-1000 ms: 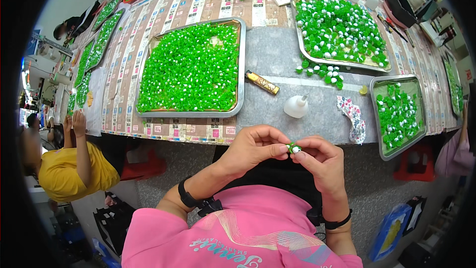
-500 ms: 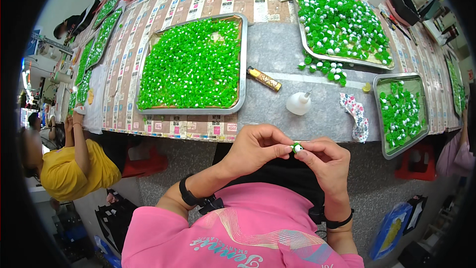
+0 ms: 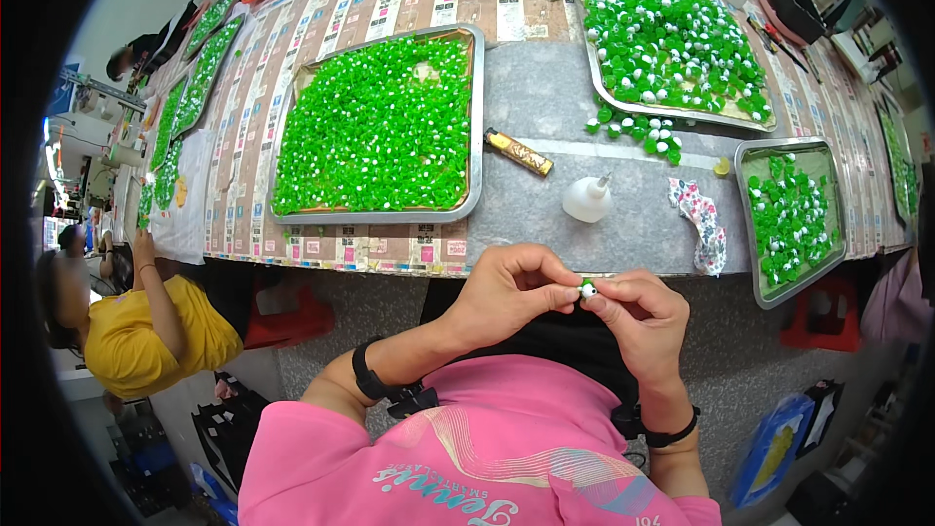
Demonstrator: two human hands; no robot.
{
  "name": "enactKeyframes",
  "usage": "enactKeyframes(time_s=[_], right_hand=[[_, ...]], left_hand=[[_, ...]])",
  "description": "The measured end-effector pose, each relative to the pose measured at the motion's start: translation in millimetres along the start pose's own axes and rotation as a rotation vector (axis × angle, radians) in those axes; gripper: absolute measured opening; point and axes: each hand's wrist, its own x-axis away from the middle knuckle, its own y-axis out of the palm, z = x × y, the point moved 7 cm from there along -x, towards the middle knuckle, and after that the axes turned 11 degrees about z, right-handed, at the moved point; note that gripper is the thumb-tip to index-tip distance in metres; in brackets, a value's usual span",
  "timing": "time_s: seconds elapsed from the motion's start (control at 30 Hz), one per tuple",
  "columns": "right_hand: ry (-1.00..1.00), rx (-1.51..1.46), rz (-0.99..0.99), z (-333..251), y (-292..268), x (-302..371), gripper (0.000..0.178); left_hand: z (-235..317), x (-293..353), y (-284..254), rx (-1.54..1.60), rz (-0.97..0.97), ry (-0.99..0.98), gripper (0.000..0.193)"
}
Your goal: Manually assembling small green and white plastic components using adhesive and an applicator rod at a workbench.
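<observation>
Between the fingertips of both hands is a small green and white piece (image 3: 587, 289) with a black dot, like a toy eyeball. My left hand (image 3: 518, 290) pinches it from one side, and my right hand (image 3: 638, 307) grips the other side with thumb and forefinger. Both hands are just off the table's near edge. Beyond them on a grey cloth (image 3: 531, 102) stands a white squeeze bottle (image 3: 587, 201) with a thin nozzle. A gold and black tube (image 3: 519, 153) lies to its left, and a floral fabric piece (image 3: 697, 224) to its right.
A large tray (image 3: 477, 127) of green pieces is at left. Another tray (image 3: 682, 118) of green and white pieces stands far right, loose pieces (image 3: 638, 130) spilling beside it. A smaller tray (image 3: 748, 224) overhangs the table edge. At left, a person in a yellow shirt (image 3: 161, 331) sits working.
The small piece has turned slightly between my fingertips, its black dot now showing toward the right. My hands have barely moved. The person in yellow has shifted an arm.
</observation>
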Motion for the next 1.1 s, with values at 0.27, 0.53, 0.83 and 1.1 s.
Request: enactKeyframes(time_s=[0.27, 0.53, 0.83, 1.1], right_hand=[[0.146, -0.090, 0.035, 2.6, -6.2, 3.7, 0.022], [0.001, 0.025, 0.056, -10.2, -7.2, 2.5, 0.017], [-0.127, 0.137, 0.022, -23.1, -8.0, 1.3, 0.014], [0.088, 0.096, 0.014, -10.2, -10.8, -0.7, 0.015]], left_hand=[[0.9, 0.3, 4.0, -0.031, -0.056, -0.056, 0.013], [4.3, 0.7, 8.5, -0.005, -0.094, -0.080, 0.015], [-5.3, -1.0, 13.5, 0.080, -0.141, -0.216, 0.013], [-24.7, 1.9, 15.7, 0.258, -0.123, -0.384, 0.013]])
